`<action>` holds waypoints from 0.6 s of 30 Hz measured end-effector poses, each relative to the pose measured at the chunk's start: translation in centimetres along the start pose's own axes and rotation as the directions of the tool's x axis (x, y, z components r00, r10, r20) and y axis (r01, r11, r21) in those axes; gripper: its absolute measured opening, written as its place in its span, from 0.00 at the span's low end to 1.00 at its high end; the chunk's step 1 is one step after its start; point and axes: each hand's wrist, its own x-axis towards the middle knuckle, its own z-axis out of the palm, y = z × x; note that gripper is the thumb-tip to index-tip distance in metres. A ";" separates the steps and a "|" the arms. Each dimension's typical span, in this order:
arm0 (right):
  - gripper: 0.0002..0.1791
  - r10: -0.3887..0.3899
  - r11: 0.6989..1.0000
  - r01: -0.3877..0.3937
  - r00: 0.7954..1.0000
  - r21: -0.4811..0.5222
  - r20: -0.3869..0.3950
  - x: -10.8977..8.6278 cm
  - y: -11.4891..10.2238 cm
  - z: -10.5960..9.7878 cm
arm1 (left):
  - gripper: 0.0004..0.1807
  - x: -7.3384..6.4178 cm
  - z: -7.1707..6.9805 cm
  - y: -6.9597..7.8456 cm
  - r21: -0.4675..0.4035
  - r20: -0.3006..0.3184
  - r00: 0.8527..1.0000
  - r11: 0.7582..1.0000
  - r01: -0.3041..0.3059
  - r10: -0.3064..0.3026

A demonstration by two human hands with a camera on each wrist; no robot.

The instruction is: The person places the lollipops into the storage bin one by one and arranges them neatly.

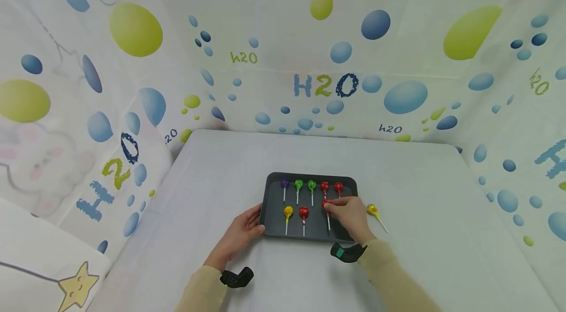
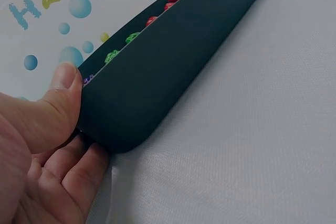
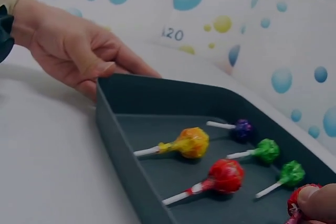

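A dark grey tray [image 1: 274,223] lies on the table, with wrapped lollipops in two rows. My left hand [image 1: 242,229] holds its left end; in the left wrist view the thumb is at the rim and the fingers curl low against the outside. Between thumb and fingers, my right hand [image 1: 352,213] pinches a red lollipop [image 1: 326,202] over the front row's right part, its stick pointing toward me. Left of it in that row are another red lollipop [image 1: 303,212] and a yellow lollipop [image 1: 288,211]. The back row has a purple lollipop [image 1: 285,184], two green ones and two red ones.
Outside the tray, a second yellow lollipop [image 1: 372,210] lies on the white tablecloth [image 1: 212,169], just right of my right hand. A curtain [image 1: 283,32] printed with bubbles stands behind and beside the table. Each wrist wears a black band.
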 end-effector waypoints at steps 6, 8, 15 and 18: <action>0.13 0.012 0.996 -0.013 1.000 -0.089 -0.007 -0.3 0.4 1.4 | 0.39 0.1 0.2 0.0 -0.006 -0.001 1.000 1.000 -0.004 0.004; 0.13 -0.001 0.993 -0.001 1.000 -0.120 -0.013 -0.4 0.5 1.8 | 0.39 0.1 0.2 0.0 -0.006 -0.003 1.000 1.000 -0.002 0.002; 0.11 -0.045 0.979 0.036 0.998 -0.201 -0.044 -0.7 0.1 2.6 | 0.38 0.1 0.3 0.0 -0.011 -0.014 1.000 1.000 0.005 -0.005; 0.10 -0.067 0.968 0.049 0.996 -0.244 -0.063 -0.8 -0.2 2.9 | 0.38 0.1 0.3 -0.1 -0.014 -0.020 1.000 1.000 0.007 -0.007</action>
